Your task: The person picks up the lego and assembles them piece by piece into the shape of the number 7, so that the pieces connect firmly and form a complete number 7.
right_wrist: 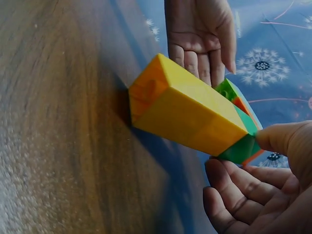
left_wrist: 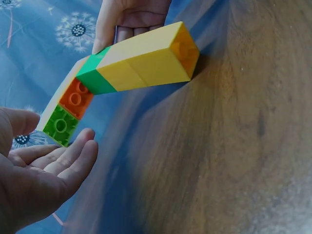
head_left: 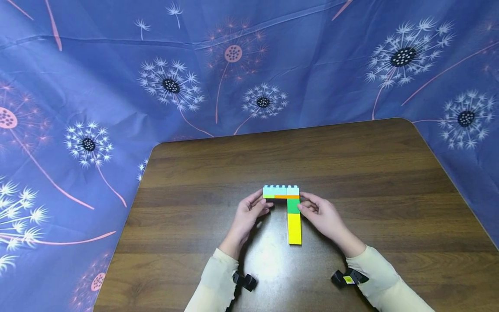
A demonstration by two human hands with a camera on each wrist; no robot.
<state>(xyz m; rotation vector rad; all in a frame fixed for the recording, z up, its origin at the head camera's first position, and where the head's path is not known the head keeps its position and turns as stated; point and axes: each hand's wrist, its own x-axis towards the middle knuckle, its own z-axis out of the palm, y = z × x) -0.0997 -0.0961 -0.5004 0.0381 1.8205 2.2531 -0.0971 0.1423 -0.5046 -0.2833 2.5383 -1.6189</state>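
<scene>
An L-shaped build of toy building bricks (head_left: 294,229) lies over the table, its long arm pointing toward me. Two yellow bricks (left_wrist: 141,63) form that arm, joined to a green brick (head_left: 293,206). Along the far side runs a row of light blue bricks (head_left: 274,190) with studs facing away, above an orange brick (left_wrist: 77,100) and a lime green brick (left_wrist: 60,125). My left hand (head_left: 247,211) holds the row's left end between thumb and fingers. At the corner, my right hand (head_left: 321,215) grips the build, thumb on the green brick and fingers (right_wrist: 243,190) beneath.
The brown wood-grain table (head_left: 187,225) spans the space below the hands. Behind it hangs a blue cloth (head_left: 319,78) printed with dandelions. Black wrist cameras (head_left: 245,281) are strapped over the pale sleeves (head_left: 218,281).
</scene>
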